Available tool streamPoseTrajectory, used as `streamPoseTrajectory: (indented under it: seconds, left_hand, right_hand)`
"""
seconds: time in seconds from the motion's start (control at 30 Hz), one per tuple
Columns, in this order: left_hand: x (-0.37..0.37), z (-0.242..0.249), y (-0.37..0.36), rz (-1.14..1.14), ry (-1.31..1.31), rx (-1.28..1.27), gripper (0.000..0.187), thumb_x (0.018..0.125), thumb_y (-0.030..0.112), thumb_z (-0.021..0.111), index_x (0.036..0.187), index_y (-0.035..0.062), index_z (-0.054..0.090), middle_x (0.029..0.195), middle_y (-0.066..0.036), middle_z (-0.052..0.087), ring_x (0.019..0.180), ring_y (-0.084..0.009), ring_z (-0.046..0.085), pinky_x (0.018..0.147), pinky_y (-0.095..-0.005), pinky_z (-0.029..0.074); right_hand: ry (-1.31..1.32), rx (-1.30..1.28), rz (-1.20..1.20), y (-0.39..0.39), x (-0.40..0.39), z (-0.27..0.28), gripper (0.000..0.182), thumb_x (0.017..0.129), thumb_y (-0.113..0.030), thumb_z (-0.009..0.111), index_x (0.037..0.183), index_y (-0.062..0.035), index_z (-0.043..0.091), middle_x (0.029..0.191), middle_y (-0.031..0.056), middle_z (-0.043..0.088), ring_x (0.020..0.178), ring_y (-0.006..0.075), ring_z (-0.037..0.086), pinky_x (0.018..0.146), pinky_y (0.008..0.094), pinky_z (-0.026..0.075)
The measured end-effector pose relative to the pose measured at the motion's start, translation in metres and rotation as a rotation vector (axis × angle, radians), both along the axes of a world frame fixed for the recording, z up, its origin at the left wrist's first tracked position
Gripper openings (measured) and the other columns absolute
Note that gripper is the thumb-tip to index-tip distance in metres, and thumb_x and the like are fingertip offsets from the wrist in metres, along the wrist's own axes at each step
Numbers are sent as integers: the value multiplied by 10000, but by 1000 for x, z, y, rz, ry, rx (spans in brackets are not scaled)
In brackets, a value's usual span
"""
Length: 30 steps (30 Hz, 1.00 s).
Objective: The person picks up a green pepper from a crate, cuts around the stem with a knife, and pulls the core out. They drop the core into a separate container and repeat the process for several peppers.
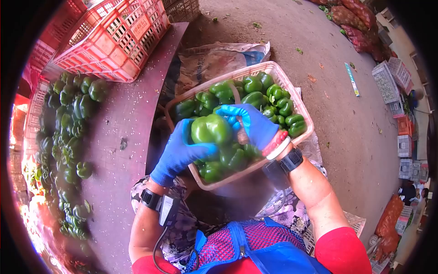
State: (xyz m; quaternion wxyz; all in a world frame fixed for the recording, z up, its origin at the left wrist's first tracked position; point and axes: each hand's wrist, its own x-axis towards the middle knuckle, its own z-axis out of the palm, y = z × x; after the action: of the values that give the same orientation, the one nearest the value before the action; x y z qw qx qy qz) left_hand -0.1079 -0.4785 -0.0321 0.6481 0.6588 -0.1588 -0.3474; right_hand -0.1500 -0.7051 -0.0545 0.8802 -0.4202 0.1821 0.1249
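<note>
A glossy green bell pepper (211, 129) rests in my left hand (180, 148), whose blue-gloved fingers and thumb wrap its left and lower sides. Close against its upper right side is my right hand (256, 122), also gloved, with fingers curled together. What the right fingers hold, if anything, is hidden. Both hands are above a pale plastic crate (306, 116) holding many green bell peppers (276, 93). A band crosses the crate's top, partly behind the right hand.
On my left is a purplish board (121, 169) with a long pile of green peppers (68, 137). A pink crate (116, 50) stands at its far end. Sacking (214, 64) lies beyond the pepper crate. Stacked crates (388, 82) and filled red sacks (351, 20) line the right.
</note>
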Motion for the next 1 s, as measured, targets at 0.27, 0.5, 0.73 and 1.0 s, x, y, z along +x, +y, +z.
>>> streamPoseTrajectory:
  seconds: [0.27, 0.5, 0.73, 1.0]
  left_hand:
    - [11, -19, 4, -82, 416, -320, 624, 940, 361, 668, 1433, 28, 483, 1309, -72, 605, 1144, -178, 605, 984, -324, 498]
    - [19, -4, 1, 9, 503, -601, 645, 942, 296, 669, 1477, 28, 428, 1387, -128, 564, 1266, -262, 565, 1065, -405, 475]
    - [16, -9, 3, 7, 470, -313, 661, 938, 205, 669, 1515, 69, 379, 1431, -119, 514, 1222, -244, 580, 999, -401, 519]
    - [23, 3, 10, -141, 634, -386, 824, 866, 132, 748, 1558, 100, 303, 1479, -125, 475, 1305, -285, 539, 1040, -490, 518]
  right_hand:
    - [-114, 28, 22, -10, 5, 19, 337, 1029, -294, 581, 1150, 11, 658, 991, 54, 679, 624, 52, 507, 561, 175, 421]
    - [-390, -317, 50, 11, -25, 44, 760, 932, -287, 721, 1551, -77, 334, 1395, 105, 530, 921, 77, 568, 740, 214, 492]
    - [-346, -222, 172, 15, -12, 58, 925, 840, -127, 774, 1599, -99, 245, 1501, 74, 434, 1298, 141, 457, 1111, 309, 388]
    - [-432, -105, 492, -1, 9, 47, 1102, 788, -272, 809, 1628, -109, 113, 1459, 120, 481, 1345, 214, 460, 1136, 339, 358]
